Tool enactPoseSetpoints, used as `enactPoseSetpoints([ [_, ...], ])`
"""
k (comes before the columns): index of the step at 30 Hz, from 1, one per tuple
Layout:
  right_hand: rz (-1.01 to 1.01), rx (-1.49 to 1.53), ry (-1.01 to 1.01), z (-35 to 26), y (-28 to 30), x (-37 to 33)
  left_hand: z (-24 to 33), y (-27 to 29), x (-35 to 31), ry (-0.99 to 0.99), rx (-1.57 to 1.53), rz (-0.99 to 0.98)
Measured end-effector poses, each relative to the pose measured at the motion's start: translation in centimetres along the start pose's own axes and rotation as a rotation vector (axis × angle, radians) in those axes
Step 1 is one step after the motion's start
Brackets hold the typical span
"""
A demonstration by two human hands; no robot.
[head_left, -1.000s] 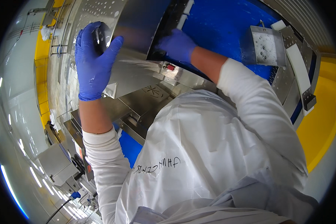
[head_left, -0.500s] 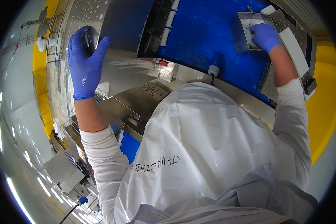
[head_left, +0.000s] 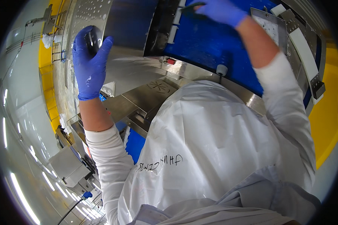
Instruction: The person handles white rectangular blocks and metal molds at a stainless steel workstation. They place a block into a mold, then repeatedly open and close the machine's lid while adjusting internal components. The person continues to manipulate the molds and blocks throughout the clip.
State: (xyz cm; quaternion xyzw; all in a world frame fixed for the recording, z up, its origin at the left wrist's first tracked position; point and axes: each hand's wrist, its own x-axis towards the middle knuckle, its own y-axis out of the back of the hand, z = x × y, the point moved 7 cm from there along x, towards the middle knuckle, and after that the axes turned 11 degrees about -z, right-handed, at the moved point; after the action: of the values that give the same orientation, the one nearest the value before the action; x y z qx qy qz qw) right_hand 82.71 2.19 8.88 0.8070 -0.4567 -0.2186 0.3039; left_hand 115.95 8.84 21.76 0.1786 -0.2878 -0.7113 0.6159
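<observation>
My left hand (head_left: 90,63), in a blue glove, curves its thumb and fingers around a dark, shiny, rounded object (head_left: 93,40) beside a perforated steel surface. The object's kind does not show. Over the blue conveyor belt (head_left: 206,45), my right hand (head_left: 221,11), also gloved in blue, reaches left near the top edge of the view. At its fingertips is a thin dark green thing (head_left: 193,12), blurred, with a small pinkish-orange patch beside it. The fingers' grip is smeared by motion. A steel box (head_left: 270,28) with a pale, spotted inside stands right of my right forearm.
White blocks (head_left: 172,34) line a dark steel guide at the belt's left edge. A grey knob-shaped fitting (head_left: 221,69) and a red switch (head_left: 171,61) sit along the near frame. A white curved bar (head_left: 303,50) and a yellow bin (head_left: 332,75) stand at the right.
My right hand has left the steel box and swung left across the belt, where the dark green thing now shows at its fingertips. My left hand keeps its hold; the view has shifted slightly.
</observation>
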Motion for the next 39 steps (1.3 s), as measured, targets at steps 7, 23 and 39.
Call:
enactPoseSetpoints([
  [7,0.074,-0.340,0.098,-1.6,-16.1,11.9,-0.1,0.1,0.3,-0.037,0.019,0.002],
  [23,-0.123,-0.906,0.254,-3.4,-19.0,11.1,0.4,-0.2,0.5,-0.035,0.200,-0.064],
  [39,-0.749,-0.752,0.100,-2.6,-21.4,18.9,0.7,-1.0,0.9,0.094,0.243,-0.100],
])
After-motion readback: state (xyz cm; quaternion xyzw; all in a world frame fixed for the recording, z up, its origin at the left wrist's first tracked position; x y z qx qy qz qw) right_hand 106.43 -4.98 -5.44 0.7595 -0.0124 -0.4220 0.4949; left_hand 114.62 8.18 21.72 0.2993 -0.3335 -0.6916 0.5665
